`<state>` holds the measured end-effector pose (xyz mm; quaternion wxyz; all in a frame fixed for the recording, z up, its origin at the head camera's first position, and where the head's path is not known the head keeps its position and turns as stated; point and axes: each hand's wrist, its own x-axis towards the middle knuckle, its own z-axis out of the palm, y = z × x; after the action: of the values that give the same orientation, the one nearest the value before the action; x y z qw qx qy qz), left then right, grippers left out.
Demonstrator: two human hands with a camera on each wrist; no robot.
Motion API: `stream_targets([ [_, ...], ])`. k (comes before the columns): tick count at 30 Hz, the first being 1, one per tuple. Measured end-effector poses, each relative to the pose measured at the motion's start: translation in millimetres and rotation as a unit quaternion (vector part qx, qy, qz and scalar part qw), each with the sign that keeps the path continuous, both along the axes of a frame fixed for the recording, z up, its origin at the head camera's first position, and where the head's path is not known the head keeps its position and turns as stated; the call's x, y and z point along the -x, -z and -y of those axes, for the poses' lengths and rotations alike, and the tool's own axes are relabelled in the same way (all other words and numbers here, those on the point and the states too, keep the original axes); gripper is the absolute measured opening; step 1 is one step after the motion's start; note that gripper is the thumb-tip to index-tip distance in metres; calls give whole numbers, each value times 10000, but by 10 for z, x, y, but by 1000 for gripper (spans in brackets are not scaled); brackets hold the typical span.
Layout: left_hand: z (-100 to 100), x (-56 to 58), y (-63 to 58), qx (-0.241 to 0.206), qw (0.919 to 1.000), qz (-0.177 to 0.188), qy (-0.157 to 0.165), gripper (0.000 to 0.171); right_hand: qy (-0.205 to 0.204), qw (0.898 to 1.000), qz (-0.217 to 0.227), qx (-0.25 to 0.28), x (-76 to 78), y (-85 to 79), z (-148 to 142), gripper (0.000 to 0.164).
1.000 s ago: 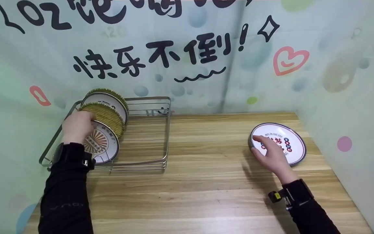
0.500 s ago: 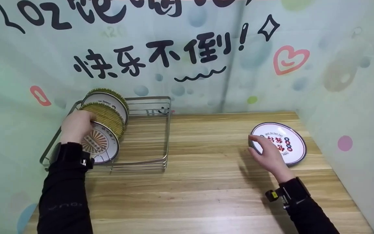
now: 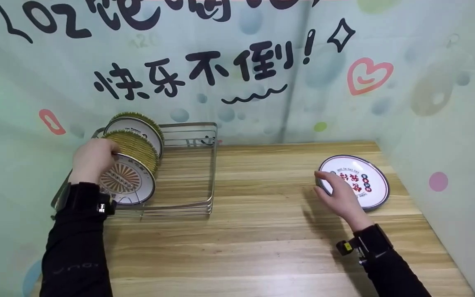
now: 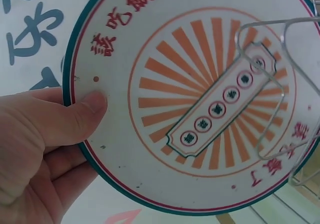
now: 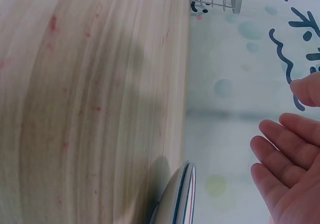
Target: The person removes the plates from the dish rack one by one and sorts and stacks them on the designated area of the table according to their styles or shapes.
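Note:
In the head view my left hand pinches the upper left rim of a round white plate with an orange sunburst. The plate stands on edge at the left of a wire rack. Up close in the left wrist view, my thumb lies on the plate's face and the fingers are behind it; bent wires of the rack cross in front. On the right, my right hand hovers with relaxed fingers over a small stack of white plates with red and blue print, holding nothing.
Behind the gripped plate stand a woven yellow-green disc and, farther back, another white disc with a woven rim. A wooden table carries everything. Printed curtains rise at the back and both sides.
The left hand and arm have shifted slightly left, and the sunburst plate has turned and lifted a little, its right edge now farther right. The right hand has drifted slightly left, fingers still relaxed.

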<state>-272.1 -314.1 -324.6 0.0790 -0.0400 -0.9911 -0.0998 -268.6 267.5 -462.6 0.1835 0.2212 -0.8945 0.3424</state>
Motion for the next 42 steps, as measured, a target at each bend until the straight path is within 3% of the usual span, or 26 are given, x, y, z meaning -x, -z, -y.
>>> stream_targets([
  [8, -151, 16, -72, 168, 9995, -248, -76, 20, -66, 9999, 4, 95, -8, -4, 21, 41],
  [19, -322, -29, -123, -5, 9949, -1000, -156, 20, -95, 9998, -87, 168, -7, -46, 75, 40],
  [29, -444, -46, -202, -95, 9921, -1238, -190, 24, -190, 9995, -205, 175, -11, -89, 124, 39],
  [42, -605, -107, -248, -499, 9754, -2145, -106, 24, -210, 9993, -201, 247, -1, -97, 205, 39],
])
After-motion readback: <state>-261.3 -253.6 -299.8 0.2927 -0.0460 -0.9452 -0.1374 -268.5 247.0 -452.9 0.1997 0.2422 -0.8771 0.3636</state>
